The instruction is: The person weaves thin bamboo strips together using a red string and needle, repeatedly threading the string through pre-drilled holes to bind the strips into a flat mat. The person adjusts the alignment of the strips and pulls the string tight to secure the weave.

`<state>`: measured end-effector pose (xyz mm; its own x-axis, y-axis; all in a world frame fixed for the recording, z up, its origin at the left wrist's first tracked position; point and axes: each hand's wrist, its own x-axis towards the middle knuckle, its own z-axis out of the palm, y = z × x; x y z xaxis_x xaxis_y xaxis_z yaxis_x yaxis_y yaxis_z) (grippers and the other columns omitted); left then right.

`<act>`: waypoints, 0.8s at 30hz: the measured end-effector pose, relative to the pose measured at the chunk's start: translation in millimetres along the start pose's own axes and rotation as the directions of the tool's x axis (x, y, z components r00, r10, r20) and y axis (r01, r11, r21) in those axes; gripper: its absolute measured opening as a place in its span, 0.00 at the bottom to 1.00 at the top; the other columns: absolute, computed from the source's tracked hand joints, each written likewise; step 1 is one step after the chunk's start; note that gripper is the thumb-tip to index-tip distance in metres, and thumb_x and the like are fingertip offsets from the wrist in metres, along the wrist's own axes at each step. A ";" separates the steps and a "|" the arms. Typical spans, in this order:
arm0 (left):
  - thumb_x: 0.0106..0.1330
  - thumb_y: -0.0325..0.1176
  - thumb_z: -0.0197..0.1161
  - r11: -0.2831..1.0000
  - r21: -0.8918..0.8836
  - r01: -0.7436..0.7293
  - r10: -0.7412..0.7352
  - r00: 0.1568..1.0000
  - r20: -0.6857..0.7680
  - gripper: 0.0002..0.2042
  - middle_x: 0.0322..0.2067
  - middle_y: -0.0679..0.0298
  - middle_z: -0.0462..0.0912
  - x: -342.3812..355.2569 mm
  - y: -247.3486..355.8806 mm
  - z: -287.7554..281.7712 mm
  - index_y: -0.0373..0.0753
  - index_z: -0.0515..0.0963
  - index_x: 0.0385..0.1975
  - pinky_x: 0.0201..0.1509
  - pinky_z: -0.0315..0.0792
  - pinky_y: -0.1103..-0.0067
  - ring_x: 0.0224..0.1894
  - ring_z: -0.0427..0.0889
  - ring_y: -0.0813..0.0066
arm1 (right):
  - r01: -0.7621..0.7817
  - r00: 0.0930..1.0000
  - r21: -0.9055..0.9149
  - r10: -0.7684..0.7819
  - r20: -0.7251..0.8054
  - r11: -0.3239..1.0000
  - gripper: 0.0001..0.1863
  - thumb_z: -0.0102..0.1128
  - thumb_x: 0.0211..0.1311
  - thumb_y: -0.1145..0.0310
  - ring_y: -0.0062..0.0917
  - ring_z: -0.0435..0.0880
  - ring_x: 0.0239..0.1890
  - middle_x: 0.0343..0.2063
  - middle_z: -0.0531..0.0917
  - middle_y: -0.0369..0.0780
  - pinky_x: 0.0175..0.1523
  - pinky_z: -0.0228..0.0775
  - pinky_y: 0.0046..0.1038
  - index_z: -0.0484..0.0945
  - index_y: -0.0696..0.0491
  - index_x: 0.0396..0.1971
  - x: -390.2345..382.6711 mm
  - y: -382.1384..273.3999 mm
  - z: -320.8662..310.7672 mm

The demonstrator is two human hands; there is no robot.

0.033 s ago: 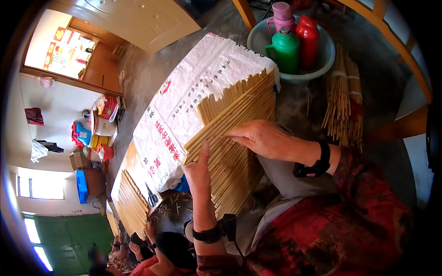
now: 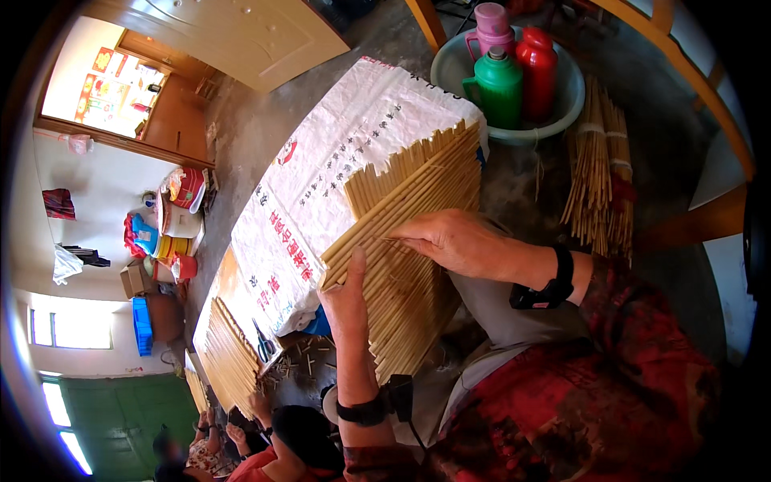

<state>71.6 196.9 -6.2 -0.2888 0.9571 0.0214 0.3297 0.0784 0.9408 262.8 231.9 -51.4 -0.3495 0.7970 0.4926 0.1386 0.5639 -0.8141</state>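
Note:
A woven mat of pale, straw-coloured reed stalks [image 2: 409,297] slants across the near edge of a table and hangs down towards my lap. My left hand [image 2: 345,297] grips its left corner, thumb on top along the outer stalks and fingers out of sight underneath. Over the middle of the mat, my right hand [image 2: 438,237] is closed in a pinch, fingertips at the stalks near the upper edge. A thin stalk end seems to be between them, but it is too small to make out surely. Cut stalk ends jut out unevenly along the mat's far side.
A white printed sack cloth [image 2: 321,161] covers the table. Scissors [image 2: 264,344] lie near another mat [image 2: 229,353], beside co-workers [image 2: 297,442] at lower left. Beyond the table's right end stand a basin [image 2: 514,136] with three flasks and bundled stalks [image 2: 598,169].

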 end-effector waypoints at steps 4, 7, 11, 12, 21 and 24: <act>0.65 0.33 0.65 0.999 -0.007 0.043 -0.043 0.999 -0.001 0.18 0.46 0.57 0.81 -2.0 0.9 -1.9 0.28 0.75 0.51 0.53 0.71 0.77 0.47 0.78 0.73 | -0.038 0.996 -0.039 0.041 0.074 0.999 0.15 0.58 0.61 0.75 0.44 0.83 0.40 0.39 0.83 0.49 0.42 0.75 0.36 0.78 0.54 0.49 6.9 6.9 8.8; 0.65 0.33 0.65 0.997 -0.068 0.036 -0.036 0.999 0.002 0.18 0.46 0.57 0.81 -2.3 -5.4 -6.8 0.29 0.76 0.51 0.53 0.71 0.77 0.47 0.78 0.73 | -0.075 0.989 -0.082 0.085 0.122 0.994 0.16 0.58 0.62 0.74 0.45 0.83 0.41 0.39 0.83 0.49 0.43 0.75 0.36 0.78 0.52 0.50 10.0 2.9 8.1; 0.66 0.33 0.65 0.994 -0.103 0.040 -0.040 0.999 0.009 0.17 0.45 0.58 0.81 -1.1 -6.9 -6.9 0.29 0.76 0.50 0.53 0.71 0.77 0.46 0.78 0.74 | -0.099 0.985 -0.054 0.106 0.139 0.994 0.15 0.57 0.64 0.72 0.45 0.82 0.41 0.39 0.83 0.50 0.43 0.75 0.37 0.78 0.51 0.50 12.5 3.3 5.6; 0.66 0.33 0.65 0.994 -0.098 0.045 -0.045 0.999 0.003 0.17 0.45 0.59 0.81 -0.8 -6.3 -6.8 0.29 0.76 0.50 0.53 0.71 0.78 0.46 0.78 0.74 | -0.104 0.983 -0.058 0.111 0.146 0.993 0.15 0.56 0.64 0.71 0.45 0.82 0.41 0.39 0.83 0.50 0.43 0.75 0.37 0.78 0.51 0.51 13.1 1.4 4.2; 0.66 0.33 0.65 0.993 -0.100 0.061 -0.061 0.998 0.001 0.16 0.43 0.59 0.82 0.5 -5.1 -9.8 0.29 0.77 0.49 0.51 0.71 0.78 0.44 0.78 0.75 | -0.112 0.964 -0.040 0.118 0.239 0.993 0.17 0.54 0.66 0.71 0.47 0.82 0.42 0.40 0.82 0.51 0.45 0.75 0.38 0.77 0.49 0.54 19.2 8.5 0.3; 0.66 0.33 0.65 0.995 -0.095 0.037 -0.038 0.999 -0.006 0.16 0.43 0.59 0.81 0.5 -6.9 -10.4 0.29 0.77 0.49 0.51 0.71 0.78 0.44 0.78 0.75 | -0.119 0.959 -0.039 0.125 0.253 0.992 0.17 0.54 0.66 0.71 0.47 0.82 0.42 0.40 0.82 0.51 0.45 0.75 0.38 0.77 0.48 0.54 21.2 8.0 0.5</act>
<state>59.8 194.0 -9.2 -0.3061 0.9519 -0.0121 0.2319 0.0869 0.9689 256.0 253.2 -47.6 -0.5527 0.7801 0.2931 0.2152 0.4734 -0.8542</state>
